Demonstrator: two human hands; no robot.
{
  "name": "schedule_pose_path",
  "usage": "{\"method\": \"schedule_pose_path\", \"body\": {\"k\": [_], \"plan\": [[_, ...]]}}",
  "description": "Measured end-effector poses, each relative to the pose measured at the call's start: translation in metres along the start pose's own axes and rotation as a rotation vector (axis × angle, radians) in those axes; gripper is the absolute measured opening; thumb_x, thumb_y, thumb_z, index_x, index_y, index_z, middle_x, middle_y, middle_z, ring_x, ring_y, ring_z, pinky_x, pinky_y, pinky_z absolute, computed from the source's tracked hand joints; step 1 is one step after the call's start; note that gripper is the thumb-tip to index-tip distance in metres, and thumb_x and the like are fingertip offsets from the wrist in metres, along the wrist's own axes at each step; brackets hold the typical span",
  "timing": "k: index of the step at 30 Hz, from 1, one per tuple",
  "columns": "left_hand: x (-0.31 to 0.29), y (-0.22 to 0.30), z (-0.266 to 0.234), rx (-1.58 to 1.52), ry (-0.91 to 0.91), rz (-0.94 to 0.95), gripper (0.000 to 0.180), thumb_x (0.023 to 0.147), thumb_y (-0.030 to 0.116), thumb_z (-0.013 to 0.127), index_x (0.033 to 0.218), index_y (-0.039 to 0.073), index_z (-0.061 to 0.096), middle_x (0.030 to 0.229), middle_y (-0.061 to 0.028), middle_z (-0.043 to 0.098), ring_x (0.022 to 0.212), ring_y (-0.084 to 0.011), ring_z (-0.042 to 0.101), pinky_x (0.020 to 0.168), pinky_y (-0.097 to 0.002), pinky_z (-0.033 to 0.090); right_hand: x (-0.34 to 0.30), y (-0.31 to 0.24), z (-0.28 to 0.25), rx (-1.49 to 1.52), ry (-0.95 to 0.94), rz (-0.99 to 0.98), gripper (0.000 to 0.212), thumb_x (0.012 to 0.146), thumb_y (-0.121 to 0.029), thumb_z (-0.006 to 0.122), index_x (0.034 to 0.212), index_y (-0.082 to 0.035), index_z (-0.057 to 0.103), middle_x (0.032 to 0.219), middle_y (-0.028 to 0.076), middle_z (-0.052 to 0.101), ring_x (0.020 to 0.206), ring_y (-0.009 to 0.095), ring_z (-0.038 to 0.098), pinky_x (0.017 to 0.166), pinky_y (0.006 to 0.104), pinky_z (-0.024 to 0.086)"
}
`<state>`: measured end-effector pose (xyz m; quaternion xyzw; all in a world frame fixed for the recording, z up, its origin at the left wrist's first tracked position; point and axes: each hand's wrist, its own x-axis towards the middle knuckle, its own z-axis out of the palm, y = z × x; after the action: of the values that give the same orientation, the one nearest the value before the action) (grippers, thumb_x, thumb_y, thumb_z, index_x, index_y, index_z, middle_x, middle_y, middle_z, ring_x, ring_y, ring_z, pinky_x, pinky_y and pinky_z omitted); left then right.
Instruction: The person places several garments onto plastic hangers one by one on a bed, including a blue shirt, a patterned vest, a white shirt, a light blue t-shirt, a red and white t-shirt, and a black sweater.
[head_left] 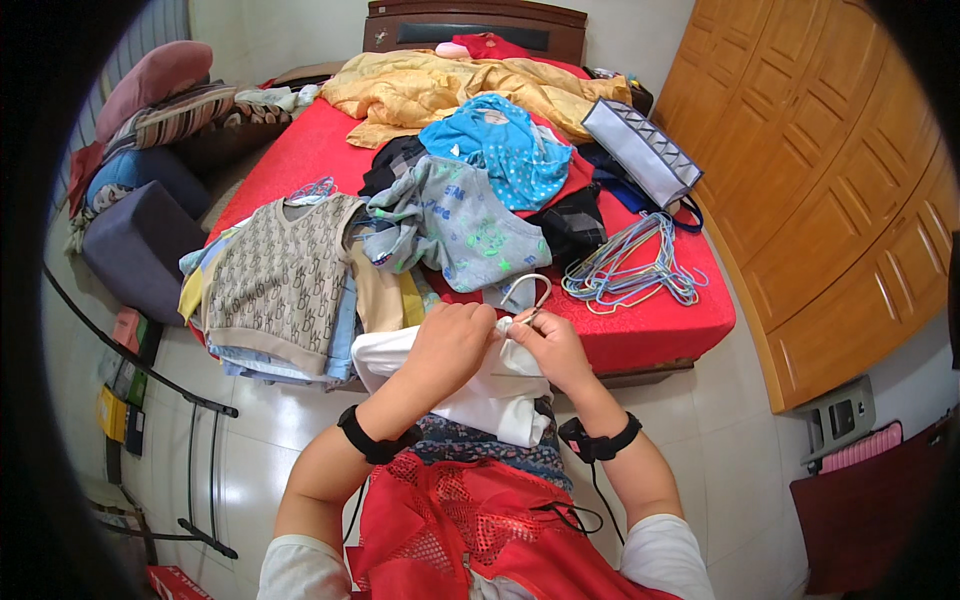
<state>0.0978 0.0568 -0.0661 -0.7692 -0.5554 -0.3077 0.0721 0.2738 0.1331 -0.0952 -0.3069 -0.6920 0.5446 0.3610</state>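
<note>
Close to my body, at the bed's front edge, a white garment (518,421) hangs from my two hands, partly folded over itself. My left hand (453,345) is closed on its bunched upper edge. The fingers of my right hand (552,348) pinch around the neck of a clothes hanger, beside that edge. The pale curved hook (545,289) of the hanger sticks up above my fingertips; the rest of it is hidden by the cloth and my hands. Just beyond lies a grey printed sweatshirt (465,222).
A red-covered bed (660,345) holds a stack topped by a patterned knit vest (280,270), a blue dotted garment (500,150), loose hangers (635,262), a grey-white storage box (645,150) and a yellow quilt (450,88). Wooden cupboards (830,170) stand right; a black metal frame (205,470) stands left.
</note>
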Motion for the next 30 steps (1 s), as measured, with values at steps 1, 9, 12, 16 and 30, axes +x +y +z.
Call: {"method": "schedule_pose_path", "body": {"k": [1,9,12,16,30], "plan": [[0.0,0.0,0.0,0.01,0.031,-0.015,0.017,0.079,0.019,0.065,0.082,0.007,0.053,0.071,-0.011,0.058,0.07,-0.0308,0.058,0.067,-0.0414,0.042,-0.001,-0.001,0.002,-0.01,-0.018,0.002,0.017,0.09,-0.016,0.063,0.091,0.001,0.066,0.081,0.002,0.065,0.076,0.008,0.057,0.068,0.0249,0.046],[-0.006,-0.008,-0.029,0.02,0.091,-0.102,0.023,0.073,0.013,0.07,0.092,0.007,0.058,0.085,-0.01,0.058,0.083,-0.0307,0.056,0.074,-0.0417,0.042,-0.007,-0.002,-0.003,0.049,0.102,-0.079,0.015,0.094,-0.013,0.057,0.095,0.0,0.063,0.091,0.004,0.063,0.085,0.009,0.057,0.077,0.0257,0.045],[-0.01,-0.014,-0.031,0.136,0.075,-0.119,0.02,0.073,0.011,0.069,0.09,0.008,0.058,0.081,-0.0094,0.057,0.081,-0.0299,0.056,0.073,-0.0418,0.041,-0.006,-0.007,-0.004,0.037,0.128,-0.115,0.014,0.094,-0.013,0.057,0.095,-0.001,0.062,0.089,0.002,0.062,0.084,0.009,0.056,0.078,0.0254,0.045],[-0.008,-0.012,-0.026,0.07,0.061,-0.104,0.018,0.074,0.009,0.068,0.089,0.007,0.058,0.079,-0.0099,0.057,0.079,-0.0304,0.056,0.071,-0.0413,0.042,-0.006,-0.018,0.006,0.042,0.163,-0.154,0.014,0.093,-0.012,0.059,0.1,-0.001,0.059,0.088,0.002,0.061,0.085,0.011,0.056,0.078,0.0271,0.046],[-0.009,-0.015,-0.032,-0.189,0.079,-0.191,0.014,0.079,0.007,0.064,0.09,0.002,0.058,0.082,-0.0145,0.057,0.082,-0.0364,0.055,0.07,-0.044,0.042,-0.02,-0.007,0.027,-0.134,0.131,-0.216,0.029,0.087,-0.016,0.062,0.109,0.002,0.058,0.098,0.016,0.065,0.095,0.026,0.061,0.083,0.0351,0.049]]}}
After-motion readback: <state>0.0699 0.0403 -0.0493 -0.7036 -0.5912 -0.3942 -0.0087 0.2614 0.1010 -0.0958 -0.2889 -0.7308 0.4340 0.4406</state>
